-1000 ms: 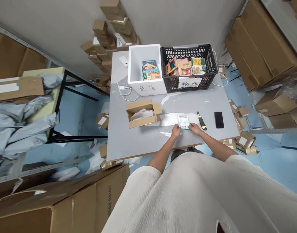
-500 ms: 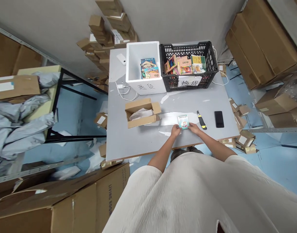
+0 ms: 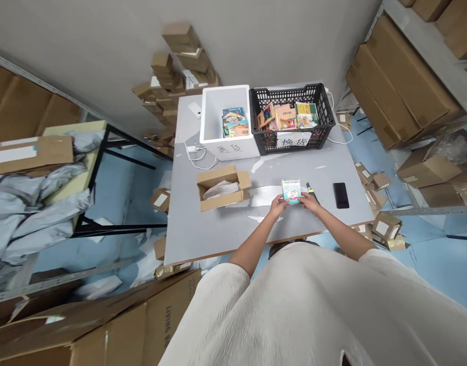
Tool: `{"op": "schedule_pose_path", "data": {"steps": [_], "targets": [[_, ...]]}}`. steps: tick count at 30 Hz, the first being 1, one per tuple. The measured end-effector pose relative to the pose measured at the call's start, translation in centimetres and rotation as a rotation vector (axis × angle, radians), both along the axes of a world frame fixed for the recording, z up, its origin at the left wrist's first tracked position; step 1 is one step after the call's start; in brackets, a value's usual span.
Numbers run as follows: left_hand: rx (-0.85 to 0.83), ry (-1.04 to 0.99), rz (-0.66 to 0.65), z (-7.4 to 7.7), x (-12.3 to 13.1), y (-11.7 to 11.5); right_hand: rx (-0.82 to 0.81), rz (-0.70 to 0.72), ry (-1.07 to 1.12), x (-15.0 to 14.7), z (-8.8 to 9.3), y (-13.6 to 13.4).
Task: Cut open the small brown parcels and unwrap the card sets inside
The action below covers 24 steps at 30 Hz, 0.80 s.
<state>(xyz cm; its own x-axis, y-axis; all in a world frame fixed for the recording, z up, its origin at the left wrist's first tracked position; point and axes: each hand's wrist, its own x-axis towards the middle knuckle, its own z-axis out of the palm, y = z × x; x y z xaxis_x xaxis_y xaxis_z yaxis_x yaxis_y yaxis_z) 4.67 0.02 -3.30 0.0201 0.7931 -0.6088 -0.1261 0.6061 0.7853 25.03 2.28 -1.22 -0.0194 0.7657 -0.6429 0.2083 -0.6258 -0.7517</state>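
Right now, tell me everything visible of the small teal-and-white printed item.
The small teal-and-white printed item looks rectangular, its face showing a pale top band of dark characters above a round white patch with a cartoon figure. Book or box, I can't tell. The left hand and right hand hold its lower corners, near the front edge of the grey table; whether it touches the table is unclear.

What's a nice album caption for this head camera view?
Left hand and right hand hold a small book at a gray table.
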Motion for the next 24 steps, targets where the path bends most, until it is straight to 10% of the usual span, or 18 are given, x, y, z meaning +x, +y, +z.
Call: {"op": "schedule_pose_path", "data": {"steps": [13,24], "targets": [[0.250,0.145,0.237,6.0,-1.1,7.9,0.198,-0.035,0.252,-2.6,6.0,10.0],[0.231,0.108,0.425,7.4,-12.0,9.6,0.295,0.050,0.200,-14.4,7.2,13.2]]}}
